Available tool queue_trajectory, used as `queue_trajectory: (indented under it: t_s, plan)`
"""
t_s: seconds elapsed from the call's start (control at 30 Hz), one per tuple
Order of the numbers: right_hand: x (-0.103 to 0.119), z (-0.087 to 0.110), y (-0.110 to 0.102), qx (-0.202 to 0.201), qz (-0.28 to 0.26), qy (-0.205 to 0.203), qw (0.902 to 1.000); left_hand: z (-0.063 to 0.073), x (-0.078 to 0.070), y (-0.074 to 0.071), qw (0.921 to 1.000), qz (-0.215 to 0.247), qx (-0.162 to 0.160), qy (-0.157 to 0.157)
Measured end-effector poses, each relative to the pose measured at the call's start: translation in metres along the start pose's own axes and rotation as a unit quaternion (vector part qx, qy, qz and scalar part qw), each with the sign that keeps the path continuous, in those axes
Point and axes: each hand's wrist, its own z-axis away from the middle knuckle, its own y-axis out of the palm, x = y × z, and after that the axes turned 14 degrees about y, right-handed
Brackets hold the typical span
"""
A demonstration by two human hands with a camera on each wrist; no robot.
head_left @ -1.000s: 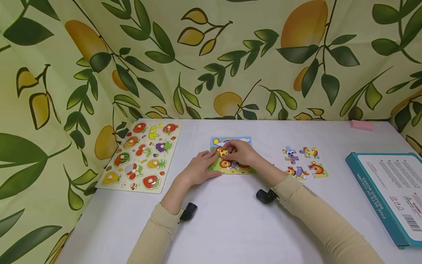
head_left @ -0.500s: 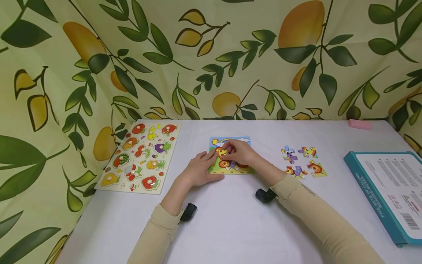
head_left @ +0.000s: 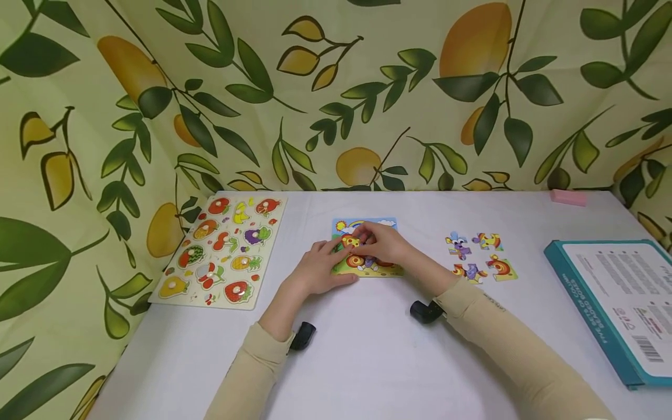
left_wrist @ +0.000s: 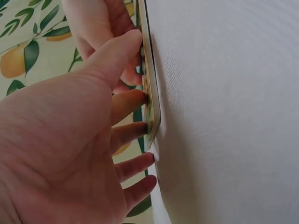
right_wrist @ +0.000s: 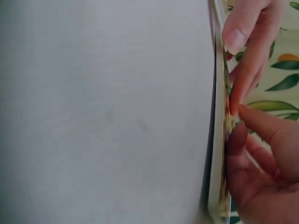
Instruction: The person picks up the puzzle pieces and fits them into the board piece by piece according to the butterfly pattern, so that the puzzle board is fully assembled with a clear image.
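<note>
Colourful thin jigsaw board printed with a sun and rainbow (head_left: pixel 388 223): in the head view it lies on the white-covered bench (head_left: pixel 362 350), beneath both hands and showing just beyond them. It looks wider from side to side than front to back, though the slant leaves its true long axis uncertain. The left hand (head_left: pixel 317 271) reaches over its left edge; the right hand (head_left: pixel 385 244) bends over its middle, thumb and forefinger at a yellow, red-edged piece (head_left: pixel 350 241). Four loose cartoon jigsaw pieces (head_left: pixel 502 268) lie to the right, nearer the right hand. Left of the left hand is a cream fruit-picture board (head_left: pixel 195 295); farther right of the right hand, a flat teal-and-white box (head_left: pixel 609 303).

Left wrist view: the board shows edge-on; the left hand's fingers are spread and fairly straight, steadying rather than gripping, it seems.

Right wrist view: the right hand's thumb and forefinger tips are close together, near the left forefinger; I cannot tell whether they pinch the piece or only press it.
</note>
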Motion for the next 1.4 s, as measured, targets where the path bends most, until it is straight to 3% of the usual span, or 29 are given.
queue_trajectory:
  t_s: [0.13,0.23,0.47,0.63,0.83,1.0,1.27,1.4]
  plan:
    - [-0.012,0.013,-0.015,-0.012,-0.026,-0.005,0.9996,-0.001,0.002,0.000,0.9998,0.011,-0.014,0.005]
    - [-0.025,0.025,-0.036,-0.033,-0.014,0.004,0.9993,-0.001,0.003,0.001,0.9993,0.020,-0.031,0.010]
    - [-0.068,0.060,-0.092,-0.078,0.061,0.068,0.9928,-0.001,0.006,0.003,0.9981,0.021,-0.055,0.019]
    - [-0.094,0.077,-0.116,-0.090,0.106,0.106,0.9846,-0.001,0.008,0.005,0.9973,0.029,-0.063,0.022]
    - [-0.106,0.084,-0.120,-0.096,0.144,0.119,0.9777,-0.003,0.009,0.005,0.9954,0.053,-0.074,0.030]
    - [-0.109,0.083,-0.116,-0.104,0.140,0.125,0.9766,-0.003,0.009,0.005,0.9936,0.079,-0.074,0.033]
    - [-0.106,0.081,-0.116,-0.095,0.101,0.147,0.9794,-0.002,0.009,0.004,0.9932,0.099,-0.045,0.042]
    - [-0.099,0.078,-0.111,-0.125,0.059,0.134,0.9812,-0.002,0.008,0.003,0.9941,0.094,-0.037,0.039]
